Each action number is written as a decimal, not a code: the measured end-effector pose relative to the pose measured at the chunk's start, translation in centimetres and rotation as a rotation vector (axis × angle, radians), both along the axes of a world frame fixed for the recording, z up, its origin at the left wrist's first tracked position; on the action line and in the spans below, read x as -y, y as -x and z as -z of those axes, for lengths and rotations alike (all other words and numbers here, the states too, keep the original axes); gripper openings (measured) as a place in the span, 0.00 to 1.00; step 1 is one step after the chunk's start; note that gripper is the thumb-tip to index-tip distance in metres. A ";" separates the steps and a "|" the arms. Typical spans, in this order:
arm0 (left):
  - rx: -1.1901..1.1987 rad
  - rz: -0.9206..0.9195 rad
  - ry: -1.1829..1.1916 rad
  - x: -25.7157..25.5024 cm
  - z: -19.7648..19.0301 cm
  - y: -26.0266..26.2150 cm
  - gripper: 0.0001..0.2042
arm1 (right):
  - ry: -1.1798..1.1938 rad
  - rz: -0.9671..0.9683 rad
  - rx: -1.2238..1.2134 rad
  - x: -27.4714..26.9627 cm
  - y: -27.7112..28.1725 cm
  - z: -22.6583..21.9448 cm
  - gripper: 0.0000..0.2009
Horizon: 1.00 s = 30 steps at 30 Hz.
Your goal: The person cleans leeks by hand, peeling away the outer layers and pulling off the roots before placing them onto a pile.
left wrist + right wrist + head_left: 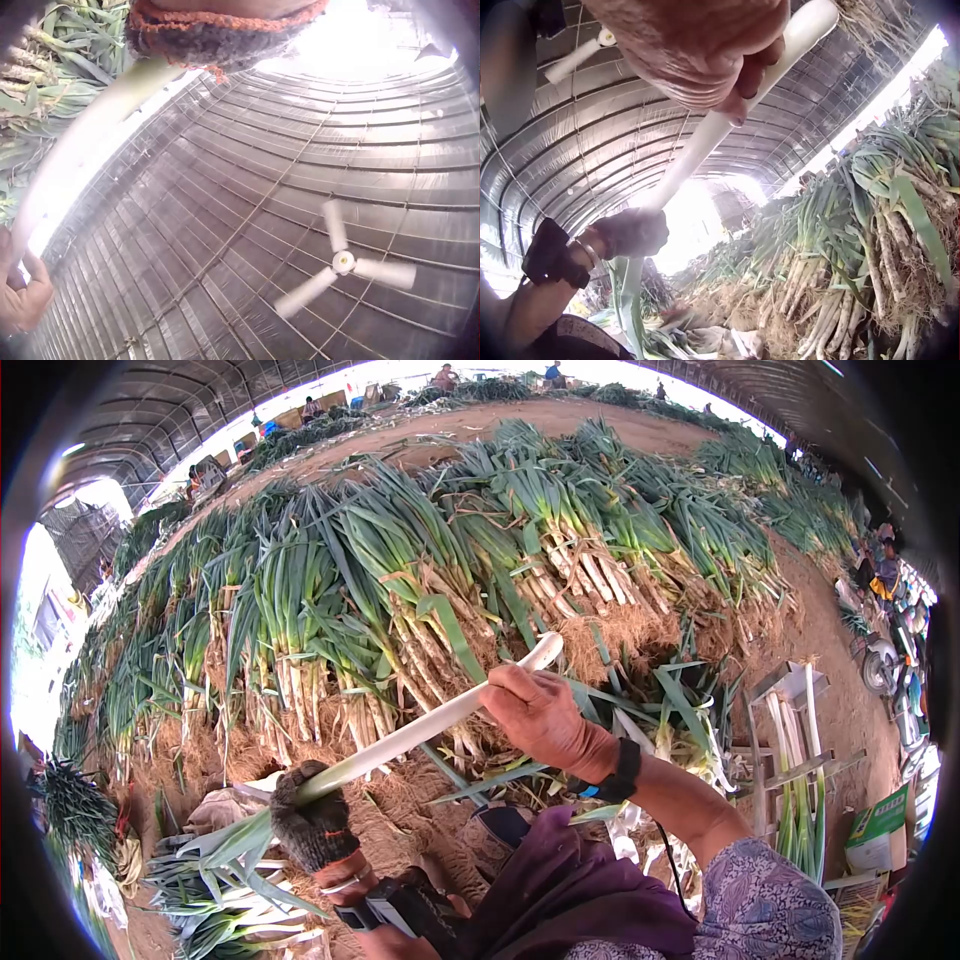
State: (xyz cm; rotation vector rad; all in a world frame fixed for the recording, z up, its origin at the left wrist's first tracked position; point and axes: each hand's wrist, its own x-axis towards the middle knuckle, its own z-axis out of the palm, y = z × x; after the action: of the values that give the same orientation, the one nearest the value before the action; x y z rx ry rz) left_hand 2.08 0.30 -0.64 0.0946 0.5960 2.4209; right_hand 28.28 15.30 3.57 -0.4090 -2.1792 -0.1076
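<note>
a long peeled leek [420,728] is held slantwise in the air in front of the person, its clean white shaft rising toward the upper right and its green leaves [215,847] fanning out at the lower left. the left hand [312,822], in a dark knitted glove, is wrapped around the leek where white turns to green. the bare right hand [540,712] grips the white shaft near its upper end, fingers curled over it, with only the blunt root tip [546,648] showing past the knuckles. the right wrist view shows the same grip from below: fingers [739,86] closed around the shaft [705,142], and the gloved left hand [634,232] farther down. a black band [622,772] sits on the right wrist.

behind the leek, rows of unpeeled leeks [420,580] lie stacked on the dirt floor [830,660], roots toward the person. trimmed leaves and husks [215,915] are heaped at the lower left. to the right, a wooden rack [795,760] holds several cleaned leeks, with a green carton [880,825] beside it. overhead is an arched, netted tunnel roof [300,225] with a fan [341,262].
</note>
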 end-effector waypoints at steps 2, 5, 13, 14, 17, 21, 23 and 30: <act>0.036 0.017 -0.044 0.0 -0.5 -0.6 0.04 | 0.003 -0.005 0.007 -0.1 0.1 0.1 0.12; 0.017 -0.007 -0.002 -0.1 -0.8 -0.9 0.04 | 0.008 0.018 0.063 -0.2 0.0 0.3 0.11; 0.106 -0.014 0.081 0.3 -0.8 -0.8 0.06 | -0.070 -0.013 0.179 0.1 -0.8 0.1 0.08; 0.113 -0.008 0.108 0.4 -0.7 -0.8 0.07 | -0.069 -0.031 0.174 0.0 -0.9 0.2 0.08; 0.030 0.098 0.009 0.7 -1.3 -1.1 0.08 | -0.030 -0.048 0.175 -0.5 -1.0 0.7 0.08; -0.186 0.159 -0.257 0.3 -1.8 -1.7 0.23 | 0.070 0.059 0.241 -0.9 -1.3 0.7 0.08; -0.211 0.184 -0.231 0.1 -2.3 -1.8 0.25 | 0.061 0.155 0.379 -0.8 -1.7 0.2 0.08; -0.447 0.349 -0.354 -0.6 -3.4 -2.1 0.24 | 0.431 -0.066 0.383 -1.1 -2.9 -1.7 0.11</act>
State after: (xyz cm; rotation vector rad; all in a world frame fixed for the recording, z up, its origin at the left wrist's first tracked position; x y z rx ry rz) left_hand 4.17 0.87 2.75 0.8335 0.2977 2.1384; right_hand 31.15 16.36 5.24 -0.5953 -2.5942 0.3543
